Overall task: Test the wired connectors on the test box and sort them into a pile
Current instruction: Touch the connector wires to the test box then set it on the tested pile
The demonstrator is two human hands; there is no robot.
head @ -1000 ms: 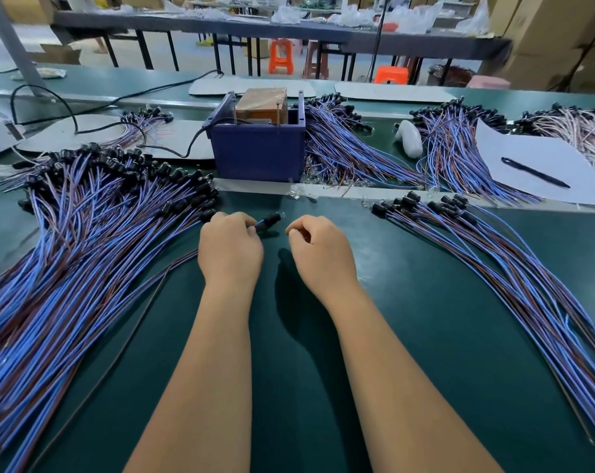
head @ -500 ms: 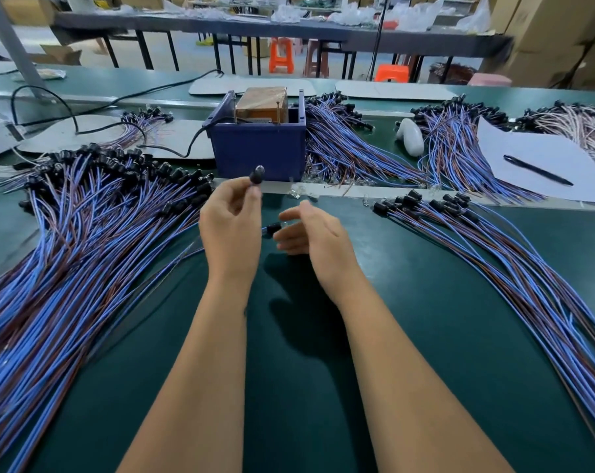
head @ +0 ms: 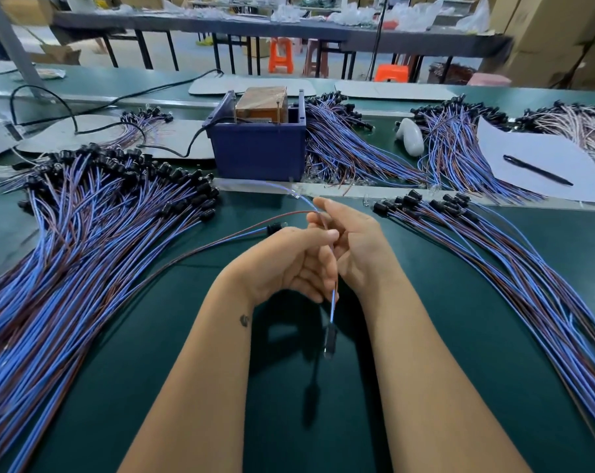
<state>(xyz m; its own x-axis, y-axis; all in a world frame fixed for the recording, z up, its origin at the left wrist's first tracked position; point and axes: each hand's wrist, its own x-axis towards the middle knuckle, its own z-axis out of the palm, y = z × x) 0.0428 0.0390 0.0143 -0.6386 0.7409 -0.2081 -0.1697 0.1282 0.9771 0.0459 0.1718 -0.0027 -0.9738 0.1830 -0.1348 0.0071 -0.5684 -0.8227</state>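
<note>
My left hand (head: 286,261) and my right hand (head: 357,247) meet above the green mat, both pinching the blue and brown wire of one wired connector. Its black plug (head: 330,336) dangles below the hands, and the blurred far end of the wire arcs toward the blue test box (head: 258,155). A brown block (head: 262,102) sits in that box. A second wired connector (head: 274,228) shows just behind my left hand, its wires trailing left; whether the hand holds it is unclear. A large pile of connectors (head: 84,240) fans out on the left, a smaller pile (head: 494,247) on the right.
More wire bundles (head: 350,151) lie behind the metal strip beside the box, others (head: 453,155) further right. A white sheet (head: 528,151) carries a black pen (head: 536,170). A white rounded object (head: 408,136) and a black cable (head: 187,145) lie at the back.
My left hand has dropped from its raised position and turned palm up. Both hands came together on one wire, whose plug now hangs below them.
</note>
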